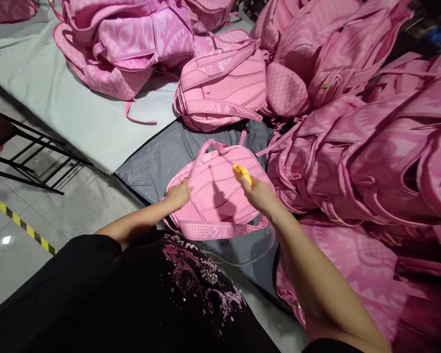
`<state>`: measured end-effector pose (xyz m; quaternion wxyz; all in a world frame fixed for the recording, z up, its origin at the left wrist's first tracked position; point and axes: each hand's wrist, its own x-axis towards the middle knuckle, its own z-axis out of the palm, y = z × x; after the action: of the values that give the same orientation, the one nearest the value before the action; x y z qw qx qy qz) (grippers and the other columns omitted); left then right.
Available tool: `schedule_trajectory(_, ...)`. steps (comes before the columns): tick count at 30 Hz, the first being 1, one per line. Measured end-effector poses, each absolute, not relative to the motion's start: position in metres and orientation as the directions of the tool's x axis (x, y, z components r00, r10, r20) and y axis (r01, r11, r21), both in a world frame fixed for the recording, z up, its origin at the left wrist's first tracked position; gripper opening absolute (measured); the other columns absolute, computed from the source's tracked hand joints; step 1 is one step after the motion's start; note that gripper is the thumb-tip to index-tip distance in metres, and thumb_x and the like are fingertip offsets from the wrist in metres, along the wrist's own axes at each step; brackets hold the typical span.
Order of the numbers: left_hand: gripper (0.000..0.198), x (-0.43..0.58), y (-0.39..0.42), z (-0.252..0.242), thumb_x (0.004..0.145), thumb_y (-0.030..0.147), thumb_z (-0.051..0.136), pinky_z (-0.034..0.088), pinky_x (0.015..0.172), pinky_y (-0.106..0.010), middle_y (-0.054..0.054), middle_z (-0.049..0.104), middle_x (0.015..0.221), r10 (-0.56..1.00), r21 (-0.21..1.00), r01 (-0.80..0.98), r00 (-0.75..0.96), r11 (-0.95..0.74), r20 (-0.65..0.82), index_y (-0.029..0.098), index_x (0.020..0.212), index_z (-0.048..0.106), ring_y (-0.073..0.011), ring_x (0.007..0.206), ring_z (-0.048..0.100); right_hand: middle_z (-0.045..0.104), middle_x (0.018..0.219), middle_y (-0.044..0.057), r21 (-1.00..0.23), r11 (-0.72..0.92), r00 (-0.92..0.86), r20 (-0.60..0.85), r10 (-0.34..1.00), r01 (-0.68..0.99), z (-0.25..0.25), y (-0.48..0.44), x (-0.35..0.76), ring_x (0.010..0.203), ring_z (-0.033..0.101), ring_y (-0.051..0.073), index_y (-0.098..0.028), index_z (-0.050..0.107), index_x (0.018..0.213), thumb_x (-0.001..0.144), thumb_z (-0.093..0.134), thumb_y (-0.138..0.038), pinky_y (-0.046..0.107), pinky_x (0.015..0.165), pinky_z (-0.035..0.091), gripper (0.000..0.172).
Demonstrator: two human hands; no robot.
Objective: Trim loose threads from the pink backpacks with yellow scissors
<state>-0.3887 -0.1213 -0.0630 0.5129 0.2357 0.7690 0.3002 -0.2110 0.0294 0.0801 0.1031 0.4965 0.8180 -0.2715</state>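
A pink backpack lies back panel up in front of me, its straps and perforated padding showing. My left hand is closed on the shoulder strap at the backpack's left side. Above the right part of the panel, my right hand grips a yellow air blow gun, its thin nozzle pointing up and left. A clear hose hangs in a loop below that hand. Shadows of the hand and blow gun fall on the panel.
Another pink backpack lies just beyond. Stacked pink backpacks crowd the right side, and more backpacks sit on the pale table cover. A black metal rack stands left, near yellow-black floor tape.
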Motion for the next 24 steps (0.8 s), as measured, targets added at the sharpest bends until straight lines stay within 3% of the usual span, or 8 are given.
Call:
schedule_trajectory(3,0.068,-0.356,-0.130,-0.061,0.089,0.044,0.062,0.039,0.100,-0.048,-0.018,0.055,0.132,0.882,0.503,0.730,-0.324,0.464,-0.343,0.031,0.152,0.038,-0.0354,0.121,0.052,0.066,0.075,0.009,-0.322,0.338,-0.460,-0.479,0.748,0.884,0.088,0.034,-0.193,0.059,0.058,0.017,-0.013,0.062,0.105,0.097,0.028,-0.062,0.027,0.057,0.041,0.060)
schedule_trajectory(5,0.068,-0.347,-0.133,-0.062,0.091,0.048,0.057,0.038,0.098,-0.049,-0.020,0.052,0.133,0.928,0.321,0.890,-0.232,0.323,-0.292,0.030,0.154,0.036,-0.0361,0.120,0.049,0.066,0.071,0.009,-0.285,0.347,-0.449,-0.579,0.680,0.894,0.089,0.032,-0.179,0.058,0.059,0.017,-0.014,0.064,0.097,0.096,0.031,-0.064,0.026,0.056,0.041,0.060)
schedule_trajectory(8,0.067,-0.347,-0.131,-0.061,0.094,0.050,0.051,0.038,0.098,-0.048,-0.021,0.046,0.142,0.926,0.256,0.918,-0.222,0.304,-0.305,0.027,0.155,0.034,-0.0352,0.123,0.047,0.065,0.068,0.010,-0.110,0.339,-0.347,-0.496,0.796,0.934,0.090,0.023,-0.159,0.064,0.061,0.020,-0.014,0.066,0.089,0.097,0.034,-0.063,0.028,0.058,0.042,0.059)
schedule_trajectory(12,0.065,-0.340,-0.132,-0.046,0.095,0.047,0.050,0.027,0.111,-0.056,-0.020,0.021,0.163,0.914,0.262,0.915,-0.208,0.308,-0.347,0.022,0.153,0.037,-0.0388,0.147,0.022,0.063,0.064,0.007,-0.281,0.321,-0.422,-0.702,0.574,0.904,0.093,0.016,-0.136,0.059,0.058,0.018,-0.015,0.066,0.094,0.095,0.037,-0.066,0.028,0.058,0.042,0.058)
schedule_trajectory(14,0.068,-0.325,-0.139,-0.035,0.096,0.049,0.049,0.018,0.117,-0.058,-0.019,0.014,0.165,0.947,0.329,0.918,-0.121,0.220,-0.296,0.019,0.155,0.033,-0.0371,0.152,0.012,0.064,0.070,0.009,-0.230,0.279,-0.361,-0.646,0.673,0.932,0.097,0.019,-0.123,0.063,0.058,0.019,-0.014,0.065,0.098,0.095,0.036,-0.067,0.029,0.063,0.043,0.061)
schedule_trajectory(16,0.075,-0.305,-0.146,-0.029,0.094,0.052,0.051,0.016,0.120,-0.055,-0.017,0.010,0.167,0.969,0.431,0.902,0.095,0.013,-0.227,0.020,0.157,0.026,-0.0346,0.153,0.013,0.065,0.074,0.012,-0.109,0.228,-0.252,-0.508,0.823,0.967,0.100,0.023,-0.110,0.067,0.059,0.020,-0.013,0.065,0.097,0.097,0.033,-0.065,0.031,0.066,0.043,0.061)
schedule_trajectory(19,0.093,-0.277,-0.153,-0.034,0.081,0.048,0.072,0.027,0.117,-0.054,-0.014,0.009,0.167,0.884,0.489,0.854,0.358,-0.179,-0.302,0.027,0.157,0.025,-0.0366,0.150,0.022,0.059,0.062,0.005,-0.224,0.240,-0.328,-0.677,0.659,0.945,0.104,0.025,-0.091,0.055,0.054,0.017,-0.015,0.066,0.097,0.096,0.035,-0.064,0.028,0.058,0.042,0.058)
schedule_trajectory(24,0.088,-0.261,-0.148,-0.054,0.077,0.021,0.074,0.036,0.110,-0.056,-0.021,0.019,0.164,0.863,0.423,0.905,0.253,-0.050,-0.438,0.023,0.155,0.033,-0.0407,0.144,0.033,0.051,0.052,0.002,-0.227,0.128,-0.242,-0.606,0.758,0.966,0.113,0.023,-0.062,0.046,0.047,0.015,-0.014,0.064,0.091,0.097,0.039,-0.058,0.027,0.048,0.036,0.052)
